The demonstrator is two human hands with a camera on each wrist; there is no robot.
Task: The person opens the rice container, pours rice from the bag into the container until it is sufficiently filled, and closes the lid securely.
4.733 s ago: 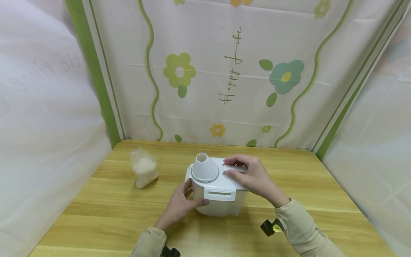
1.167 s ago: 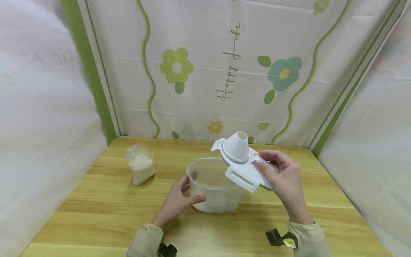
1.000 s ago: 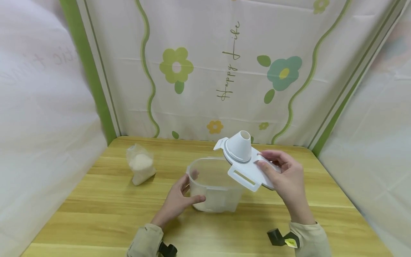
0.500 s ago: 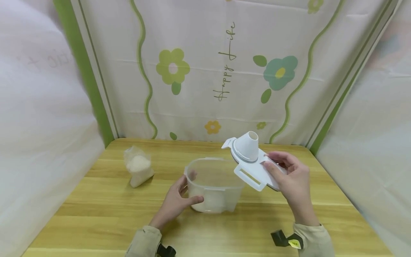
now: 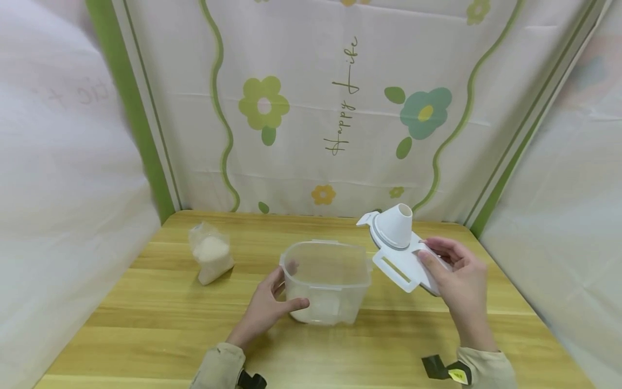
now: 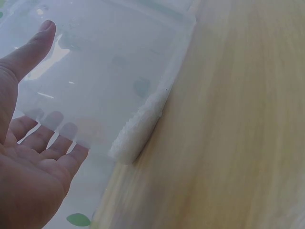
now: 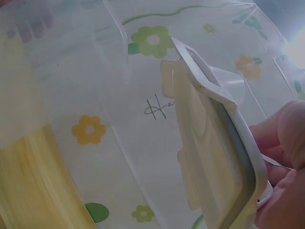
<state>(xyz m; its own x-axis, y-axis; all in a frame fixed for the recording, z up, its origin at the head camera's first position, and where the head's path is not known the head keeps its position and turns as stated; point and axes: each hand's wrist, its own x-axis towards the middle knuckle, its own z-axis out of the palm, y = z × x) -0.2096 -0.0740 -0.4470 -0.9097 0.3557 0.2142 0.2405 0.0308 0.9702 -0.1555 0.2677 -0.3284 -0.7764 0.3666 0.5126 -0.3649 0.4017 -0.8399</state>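
Since half a second ago, the flat white plastic lid with a cone-shaped spout [image 5: 407, 263] has moved farther toward three o'clock, so it no longer covers the far right rim of the translucent, round-ended plastic container [image 5: 335, 302]; the container itself has stayed put. Moving with the lid is the right hand [image 5: 461, 281], its fingers clamped on the lid's four o'clock end, thumb on top. The lid hangs in the air between two and three o'clock of the container, tilted with its spout end higher, a slotted tab jutting toward seven o'clock. The left hand [image 5: 267, 310], between eight and nine o'clock of the container, grips its wall, thumb along the near side and fingers round the end. The container stands upright and uncovered on the yellowish wood-grain counter [image 5: 160, 335]. A small clear plastic bag of off-white contents [image 5: 213, 256] rests between nine and ten o'clock of the container, apart from both hands. At twelve o'clock hangs a white cloth printed with flowers [image 5: 301, 108]. Beige sleeves [image 5: 486, 370] cover both forearms.
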